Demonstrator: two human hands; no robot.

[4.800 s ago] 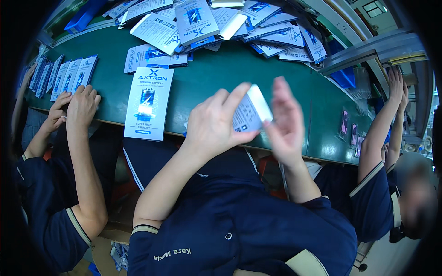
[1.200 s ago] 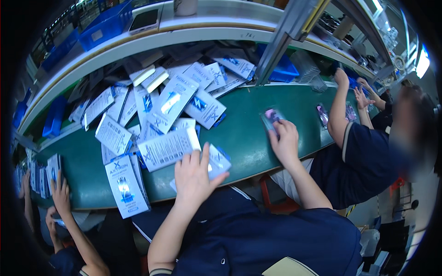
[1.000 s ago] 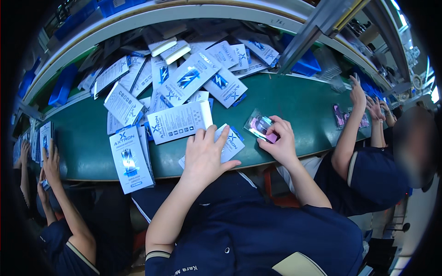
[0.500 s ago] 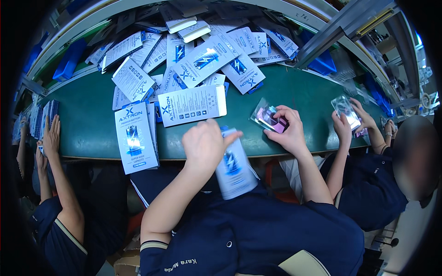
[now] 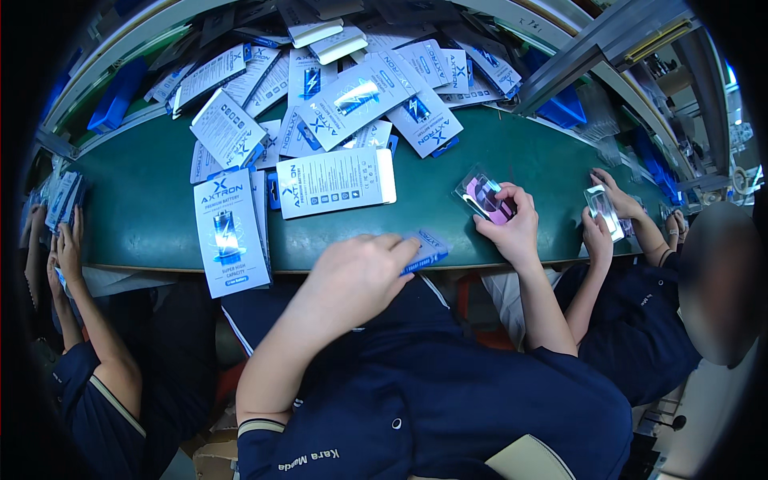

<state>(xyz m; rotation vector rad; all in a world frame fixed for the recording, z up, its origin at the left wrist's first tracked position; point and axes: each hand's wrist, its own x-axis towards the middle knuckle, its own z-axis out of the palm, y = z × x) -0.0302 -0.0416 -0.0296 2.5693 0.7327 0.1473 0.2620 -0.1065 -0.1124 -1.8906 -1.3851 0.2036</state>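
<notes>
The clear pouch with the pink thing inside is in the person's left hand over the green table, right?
Not quite. In the head view the clear pouch is in the person's right hand, over the green table. The left hand holds a small blue and white box at the table's near edge.

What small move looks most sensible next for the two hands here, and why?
Probably bring the two together: the left hand grips a white-and-blue box at the green table's near edge, while the right hand holds a clear-wrapped purple item just beside it, apart.
</notes>
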